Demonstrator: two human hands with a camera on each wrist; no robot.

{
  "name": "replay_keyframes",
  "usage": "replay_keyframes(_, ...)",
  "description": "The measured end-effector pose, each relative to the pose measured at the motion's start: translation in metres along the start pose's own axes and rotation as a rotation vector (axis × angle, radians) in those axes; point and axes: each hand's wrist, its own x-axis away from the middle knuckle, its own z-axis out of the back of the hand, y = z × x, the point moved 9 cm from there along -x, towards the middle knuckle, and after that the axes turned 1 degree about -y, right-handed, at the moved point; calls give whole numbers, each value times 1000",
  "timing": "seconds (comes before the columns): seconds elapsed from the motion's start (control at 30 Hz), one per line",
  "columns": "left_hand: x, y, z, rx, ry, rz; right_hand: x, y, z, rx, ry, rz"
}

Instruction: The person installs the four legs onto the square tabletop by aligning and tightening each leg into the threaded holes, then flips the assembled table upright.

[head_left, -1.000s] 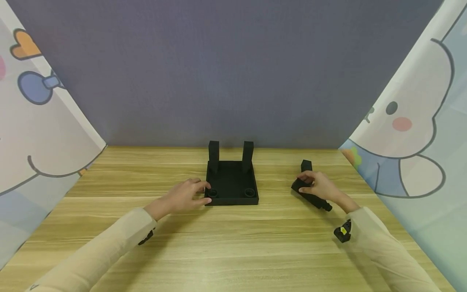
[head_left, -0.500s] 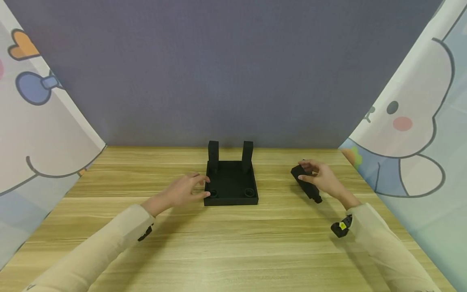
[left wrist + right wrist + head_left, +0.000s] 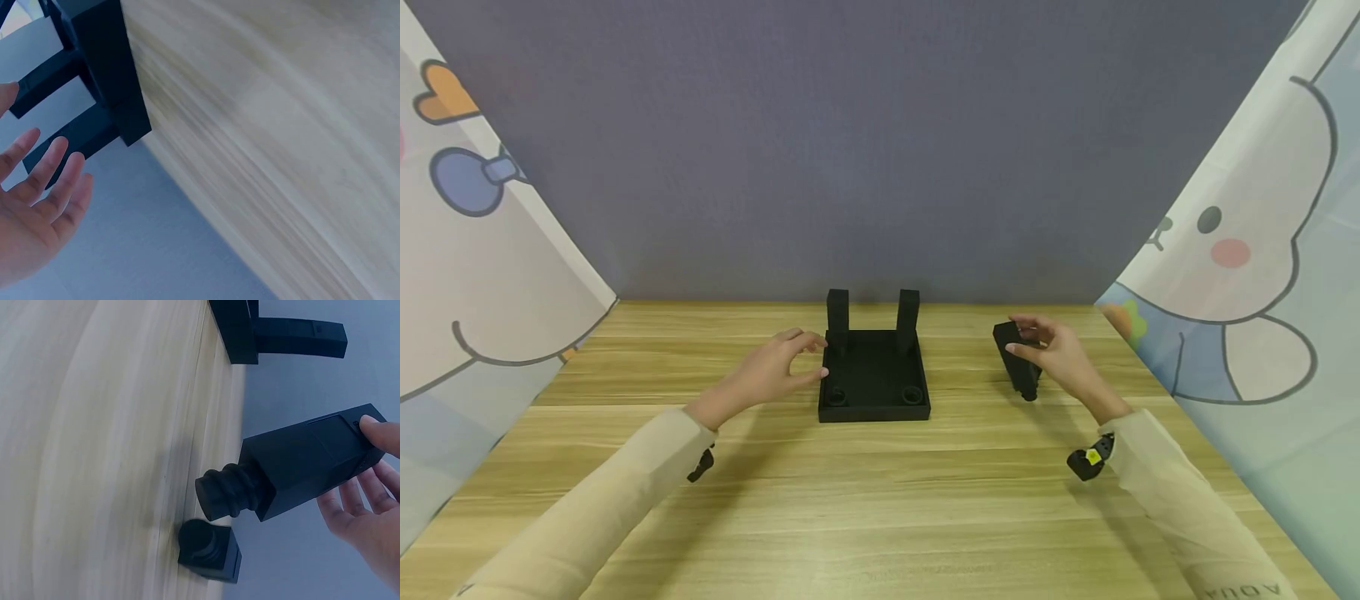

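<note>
My right hand (image 3: 1060, 354) grips a black square post (image 3: 1015, 354) between thumb and fingers, raised over the table's right side. In the right wrist view, the ridged, screw-like end (image 3: 230, 489) of this post points away from the hand. A second black post (image 3: 215, 553) lies below it on the wood. In the middle stands a black square base (image 3: 874, 413) with a low rim. Two posts (image 3: 907, 321) rise from its back corners, and round sockets (image 3: 912, 396) sit in the front ones. My left hand (image 3: 771, 367) holds nothing, its loosely bent fingers at the base's left side.
The wood-grain table (image 3: 880, 500) ends at a grey upright panel (image 3: 865, 150) behind the base. Cartoon-printed sheets (image 3: 1232, 250) hang on both sides. A black wrist device (image 3: 1092, 457) hangs under the right sleeve.
My right hand has lifted the held post, shifted it back and slightly left, and turned it steeper. My left hand has slid backward along the base's left side. The base has stayed put.
</note>
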Motion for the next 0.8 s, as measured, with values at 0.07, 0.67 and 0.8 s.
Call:
replay_keyframes(0.07, -2, 0, 4, 7, 30, -7, -1, -3, -2, -8, 11, 3)
replay_keyframes(0.67, -19, -15, 23, 45, 179, 68, -13, -22, -32, -267, -32, 24)
replay_keyframes(0.8, -22, -20, 24, 75, 186, 87, -16, -25, -36, -319, -24, 16)
